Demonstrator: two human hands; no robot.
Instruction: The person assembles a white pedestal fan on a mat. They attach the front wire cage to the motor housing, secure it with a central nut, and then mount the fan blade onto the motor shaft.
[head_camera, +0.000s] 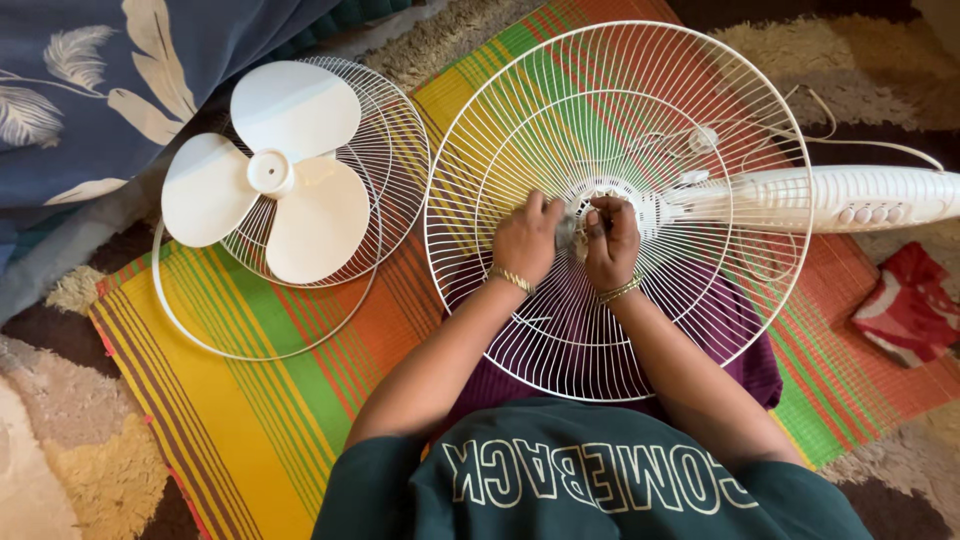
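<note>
fan blade (285, 170) off, lying on front grille (385, 150), loose rim ring (200, 335) under | left hand (524, 240) and right hand (611, 240) both pinched on small grey cloth (570, 228) at rear grille (620, 200) hub | rear grille on fan body (850, 198), reassembly pending

Striped mat (240, 420), yellow/green/orange, spread over shaggy beige-brown rug (90, 470).

White 3-blade fan propeller (270, 175) at 10 o'clock, resting on a second white wire grill (385, 150); thin white ring (240, 345) loose round both, partly under.

Blue cloth w/ pale leaf print (90, 70) bunched at 10–11 o'clock, top corner.

Red-white cloth (910, 305) crumpled at 3–4 o'clock, off mat edge.

White cord (860, 140) trails across rug at 2 o'clock.
</note>
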